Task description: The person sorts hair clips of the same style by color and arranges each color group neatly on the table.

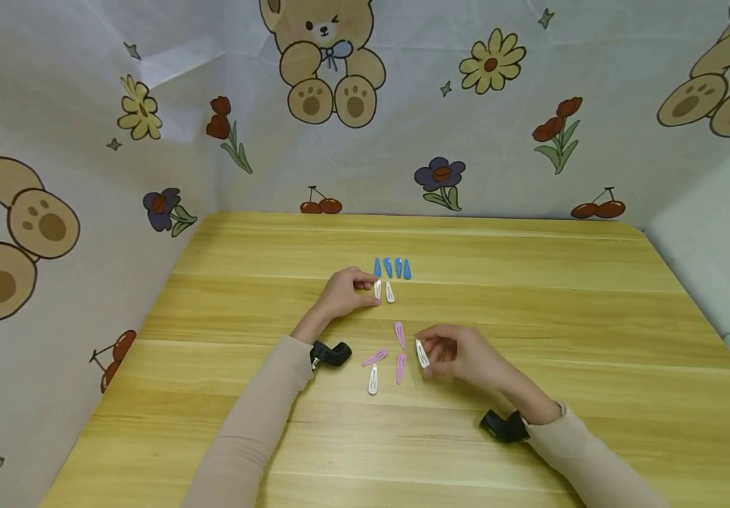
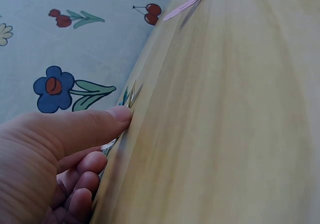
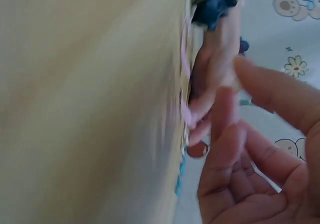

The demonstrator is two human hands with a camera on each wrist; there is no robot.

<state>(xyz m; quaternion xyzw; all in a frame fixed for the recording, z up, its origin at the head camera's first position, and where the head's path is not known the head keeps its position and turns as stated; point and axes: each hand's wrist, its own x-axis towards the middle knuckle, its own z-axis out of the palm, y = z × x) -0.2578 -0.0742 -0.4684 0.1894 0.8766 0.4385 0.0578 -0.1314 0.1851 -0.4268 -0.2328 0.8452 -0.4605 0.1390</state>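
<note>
Table (image 1: 568,282); left fingers (image 1: 365,276) partly hide white clip (image 1: 378,290)

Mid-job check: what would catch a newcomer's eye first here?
Probably the winking bear on the backdrop, near the top middle of the head view. Next, the row of four blue clips on the table, ahead and rightward of the left hand. Nearer the camera, the right hand pinches a white clip beside three pink clips.
</note>
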